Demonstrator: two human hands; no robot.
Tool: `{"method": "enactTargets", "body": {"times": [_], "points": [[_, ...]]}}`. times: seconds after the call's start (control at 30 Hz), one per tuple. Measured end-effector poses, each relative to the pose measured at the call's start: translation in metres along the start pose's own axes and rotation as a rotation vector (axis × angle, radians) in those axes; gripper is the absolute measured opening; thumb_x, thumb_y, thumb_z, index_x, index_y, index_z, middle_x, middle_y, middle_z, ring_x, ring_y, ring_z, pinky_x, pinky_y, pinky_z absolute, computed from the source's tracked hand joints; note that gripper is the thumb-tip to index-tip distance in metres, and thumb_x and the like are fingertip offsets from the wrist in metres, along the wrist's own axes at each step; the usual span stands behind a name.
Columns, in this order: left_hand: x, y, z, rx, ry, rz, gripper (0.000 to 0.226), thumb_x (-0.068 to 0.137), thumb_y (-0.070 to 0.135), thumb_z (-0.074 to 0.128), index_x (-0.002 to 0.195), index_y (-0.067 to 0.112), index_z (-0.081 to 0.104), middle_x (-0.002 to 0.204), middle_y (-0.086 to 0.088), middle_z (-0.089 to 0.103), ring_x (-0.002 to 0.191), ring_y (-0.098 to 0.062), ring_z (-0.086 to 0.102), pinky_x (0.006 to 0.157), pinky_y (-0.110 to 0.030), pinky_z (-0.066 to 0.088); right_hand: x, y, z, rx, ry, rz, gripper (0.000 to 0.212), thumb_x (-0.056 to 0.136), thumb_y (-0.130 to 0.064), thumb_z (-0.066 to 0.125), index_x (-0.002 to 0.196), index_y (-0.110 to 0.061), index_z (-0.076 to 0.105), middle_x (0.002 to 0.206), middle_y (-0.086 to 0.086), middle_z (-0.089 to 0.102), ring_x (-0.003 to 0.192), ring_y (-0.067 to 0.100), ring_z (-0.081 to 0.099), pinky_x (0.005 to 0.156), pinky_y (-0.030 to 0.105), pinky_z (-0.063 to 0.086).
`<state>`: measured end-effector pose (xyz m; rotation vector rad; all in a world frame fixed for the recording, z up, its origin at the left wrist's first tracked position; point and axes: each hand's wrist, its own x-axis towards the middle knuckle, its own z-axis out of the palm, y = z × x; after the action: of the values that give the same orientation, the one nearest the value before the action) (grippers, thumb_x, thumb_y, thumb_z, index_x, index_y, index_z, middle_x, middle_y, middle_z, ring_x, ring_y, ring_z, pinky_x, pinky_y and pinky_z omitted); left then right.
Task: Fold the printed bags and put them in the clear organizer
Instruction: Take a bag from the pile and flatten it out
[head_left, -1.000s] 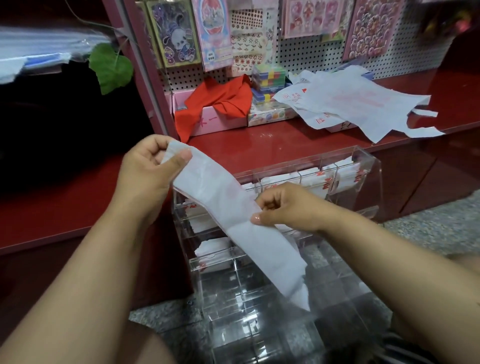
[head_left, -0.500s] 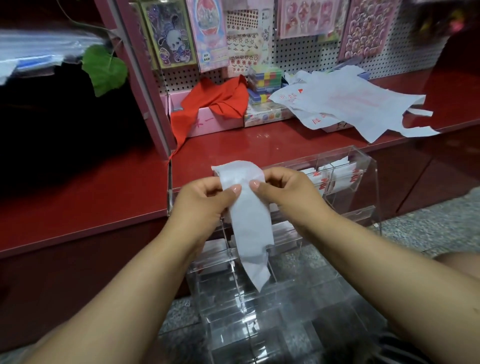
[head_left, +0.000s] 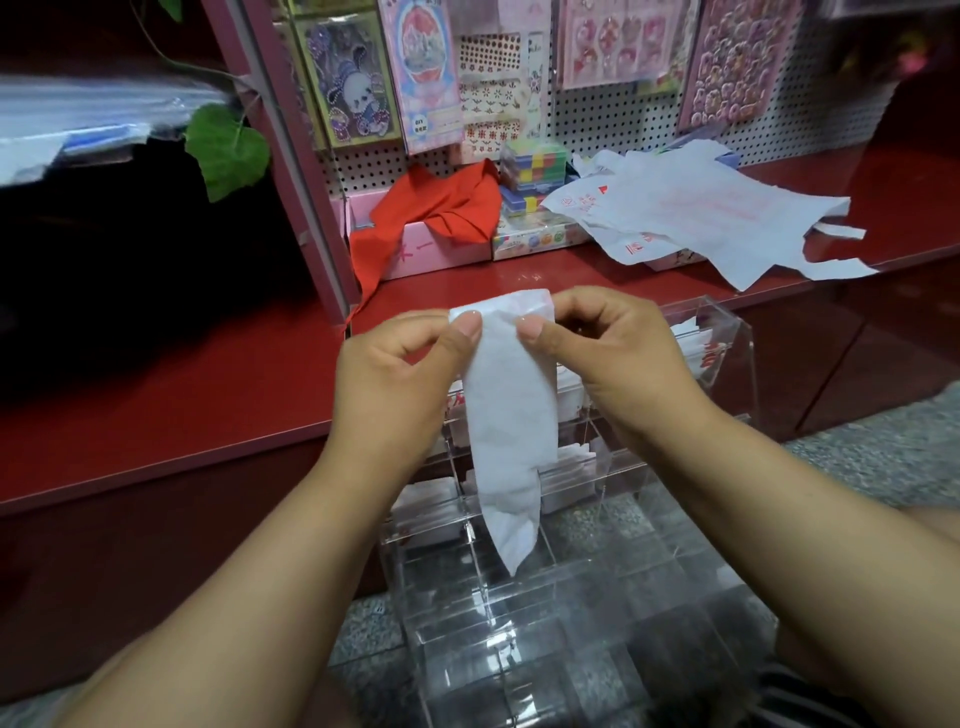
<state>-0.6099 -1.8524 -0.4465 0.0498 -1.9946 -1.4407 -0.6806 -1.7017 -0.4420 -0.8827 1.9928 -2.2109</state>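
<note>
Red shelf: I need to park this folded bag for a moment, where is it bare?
Bare red shelf lies left of the pink post. Crowded: loose bags right, red cloth and boxes behind.

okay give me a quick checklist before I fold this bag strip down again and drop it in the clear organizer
1. Both hands hold the strip: ok. The left hand and right hand pinch the top of the folded bag.
2. Strip hanging straight: not ok. Its lower end is twisted and narrowed.
3. Strip short enough for a slot: not ok. It hangs long in front of the clear organizer.
4. Free slot available: ok. The nearer compartments look empty; the farther rows already hold folded bags.
5. More bags waiting: ok. The loose printed bags lie on the red shelf.
6. Print facing out: cannot tell.
</note>
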Motion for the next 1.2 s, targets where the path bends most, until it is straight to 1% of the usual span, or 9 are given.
{"method": "enactTargets", "body": {"times": [0.13, 0.27, 0.4, 0.53, 0.67, 0.9, 0.97, 1.1, 1.2], "points": [[-0.003, 0.002, 0.004, -0.063, 0.007, -0.097, 0.017, 0.093, 0.019, 0.063, 0.082, 0.016, 0.076, 0.081, 0.002, 0.076, 0.079, -0.011, 0.070, 0.075, -0.028, 0.057, 0.000, 0.001, -0.001, 0.043, 0.022, 0.055, 0.011, 0.081, -0.008, 0.071, 0.074, -0.016, 0.071, 0.079, 0.005, 0.070, 0.073, 0.015, 0.063, 0.072, 0.030, 0.053], [-0.002, -0.004, 0.007, -0.172, -0.051, -0.222, 0.027, 0.096, 0.028, 0.059, 0.088, 0.011, 0.078, 0.090, -0.018, 0.075, 0.086, -0.034, 0.071, 0.079, -0.044, 0.057, 0.004, 0.007, -0.003, 0.094, 0.087, 0.159, 0.010, 0.082, -0.008, 0.070, 0.074, -0.012, 0.069, 0.083, 0.009, 0.067, 0.068, 0.010, 0.062, 0.069, 0.021, 0.051], [-0.002, -0.003, 0.012, -0.351, -0.114, -0.381, 0.032, 0.101, 0.027, 0.047, 0.098, 0.008, 0.074, 0.088, -0.012, 0.075, 0.073, -0.016, 0.067, 0.061, -0.024, 0.054, 0.009, 0.011, -0.007, 0.250, 0.066, 0.354, 0.017, 0.087, -0.010, 0.064, 0.071, -0.012, 0.064, 0.067, -0.001, 0.068, 0.059, 0.008, 0.062, 0.058, 0.018, 0.049], [-0.001, -0.006, 0.014, -0.435, -0.131, -0.443, 0.029, 0.097, 0.030, 0.054, 0.103, 0.008, 0.072, 0.095, -0.011, 0.075, 0.084, -0.024, 0.070, 0.083, -0.044, 0.054, 0.010, 0.015, -0.006, 0.308, 0.098, 0.410, 0.013, 0.088, -0.010, 0.063, 0.074, -0.010, 0.064, 0.063, -0.002, 0.068, 0.054, 0.006, 0.060, 0.049, 0.014, 0.044], [-0.004, -0.008, 0.017, -0.481, -0.134, -0.446, 0.026, 0.094, 0.021, 0.058, 0.112, 0.007, 0.070, 0.101, -0.014, 0.074, 0.084, -0.023, 0.071, 0.072, -0.035, 0.057, 0.011, 0.019, -0.003, 0.339, 0.140, 0.415, 0.014, 0.086, -0.010, 0.066, 0.072, -0.011, 0.066, 0.064, -0.001, 0.069, 0.057, 0.008, 0.062, 0.055, 0.016, 0.048], [-0.007, -0.009, 0.023, -0.520, -0.137, -0.392, 0.030, 0.093, -0.004, 0.052, 0.118, 0.007, 0.066, 0.102, -0.013, 0.074, 0.090, -0.026, 0.069, 0.081, -0.039, 0.058, 0.010, 0.024, 0.005, 0.372, 0.139, 0.403, 0.013, 0.085, -0.008, 0.066, 0.072, -0.009, 0.066, 0.066, 0.002, 0.070, 0.057, 0.011, 0.064, 0.054, 0.017, 0.049], [-0.007, -0.010, 0.024, -0.494, -0.131, -0.376, 0.035, 0.092, -0.010, 0.050, 0.117, 0.009, 0.065, 0.100, -0.008, 0.074, 0.091, -0.024, 0.069, 0.083, -0.040, 0.058, 0.011, 0.026, 0.005, 0.336, 0.135, 0.383, 0.014, 0.085, -0.009, 0.067, 0.071, -0.009, 0.066, 0.068, 0.003, 0.070, 0.061, 0.014, 0.063, 0.058, 0.021, 0.051], [-0.007, -0.010, 0.026, -0.485, -0.108, -0.376, 0.044, 0.089, -0.019, 0.047, 0.122, 0.006, 0.062, 0.113, -0.017, 0.070, 0.102, -0.030, 0.067, 0.089, -0.044, 0.056, 0.011, 0.028, 0.005, 0.285, 0.138, 0.340, 0.014, 0.085, -0.009, 0.068, 0.071, -0.009, 0.067, 0.071, 0.009, 0.068, 0.068, 0.024, 0.060, 0.064, 0.032, 0.046], [-0.008, -0.010, 0.026, -0.497, -0.102, -0.370, 0.046, 0.087, -0.021, 0.047, 0.121, 0.006, 0.062, 0.114, -0.018, 0.070, 0.106, -0.032, 0.067, 0.090, -0.045, 0.055, 0.011, 0.029, 0.005, 0.252, 0.135, 0.291, 0.010, 0.083, -0.002, 0.068, 0.076, -0.009, 0.069, 0.075, 0.008, 0.071, 0.072, 0.023, 0.064, 0.072, 0.036, 0.055]]}}
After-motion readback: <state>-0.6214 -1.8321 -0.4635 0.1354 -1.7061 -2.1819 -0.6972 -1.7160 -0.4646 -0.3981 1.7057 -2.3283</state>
